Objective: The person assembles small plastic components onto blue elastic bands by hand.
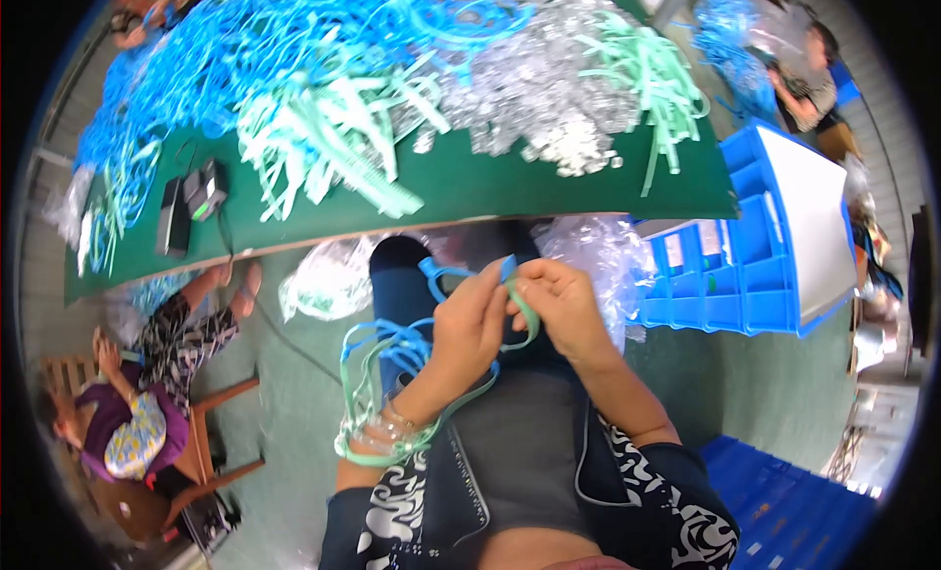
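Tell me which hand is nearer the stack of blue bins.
Right. The right hand is over the lap on the side of the blue bins; the left hand is beyond it, farther away.

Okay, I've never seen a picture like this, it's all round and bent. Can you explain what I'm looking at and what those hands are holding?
There is no machine here. A person wears a wide fisheye camera on the head, looking down, so straight edges bend near the rim. The left hand and right hand are that person's own. Together they pinch a pale green plastic band with a blue piece beside it; more looped bands hang over the left wrist. Ahead is a green table piled with blue bands, green strips and small silvery pieces. Blue bins stand to the right. Another person sits at lower left.
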A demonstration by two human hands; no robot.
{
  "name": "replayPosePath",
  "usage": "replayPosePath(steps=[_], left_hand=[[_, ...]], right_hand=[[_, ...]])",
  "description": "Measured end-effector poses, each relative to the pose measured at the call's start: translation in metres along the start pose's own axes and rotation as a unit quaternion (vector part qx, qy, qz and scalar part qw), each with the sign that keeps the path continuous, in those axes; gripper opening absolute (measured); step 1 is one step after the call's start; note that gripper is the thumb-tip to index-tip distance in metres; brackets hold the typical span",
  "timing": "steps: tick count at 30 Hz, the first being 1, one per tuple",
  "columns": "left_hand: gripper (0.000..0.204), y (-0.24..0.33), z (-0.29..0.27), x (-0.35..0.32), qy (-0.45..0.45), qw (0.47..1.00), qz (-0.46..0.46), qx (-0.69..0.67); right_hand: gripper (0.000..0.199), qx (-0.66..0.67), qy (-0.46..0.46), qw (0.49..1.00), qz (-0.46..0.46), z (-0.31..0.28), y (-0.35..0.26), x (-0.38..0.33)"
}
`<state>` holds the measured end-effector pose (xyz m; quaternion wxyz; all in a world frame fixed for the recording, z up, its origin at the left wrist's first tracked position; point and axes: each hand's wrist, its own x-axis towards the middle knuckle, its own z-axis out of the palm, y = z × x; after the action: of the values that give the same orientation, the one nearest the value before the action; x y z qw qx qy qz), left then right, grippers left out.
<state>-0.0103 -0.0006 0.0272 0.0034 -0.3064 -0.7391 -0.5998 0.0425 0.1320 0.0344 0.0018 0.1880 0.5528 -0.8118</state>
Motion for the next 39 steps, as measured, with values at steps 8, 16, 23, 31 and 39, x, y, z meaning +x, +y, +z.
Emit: replayPosePath(steps=[8,16,23,31,39], left_hand=[[0.039,0.008,0.004,-0.001,-0.057,0.989,0.051,0.123],[0.034,-0.001,0.011,-0.008,-0.062,0.986,0.054,0.142],[0.018,0.011,-0.009,-0.006,-0.225,0.973,-0.040,-0.019],[0.017,0.003,-0.016,-0.003,-0.345,0.935,-0.033,-0.071],[0.018,0.004,-0.013,-0.006,-0.255,0.946,-0.132,-0.148]], right_hand=[[0.013,0.040,0.016,0.999,0.029,-0.003,0.001,-0.001],[0.012,0.065,-0.036,0.997,-0.010,-0.023,0.014,0.000],[0.016,-0.111,-0.123,0.986,-0.005,-0.046,-0.012,-0.010],[0.008,-0.156,-0.220,0.963,-0.016,-0.061,-0.008,-0.016],[0.007,-0.242,0.018,0.946,-0.216,-0.057,-0.004,0.020]])
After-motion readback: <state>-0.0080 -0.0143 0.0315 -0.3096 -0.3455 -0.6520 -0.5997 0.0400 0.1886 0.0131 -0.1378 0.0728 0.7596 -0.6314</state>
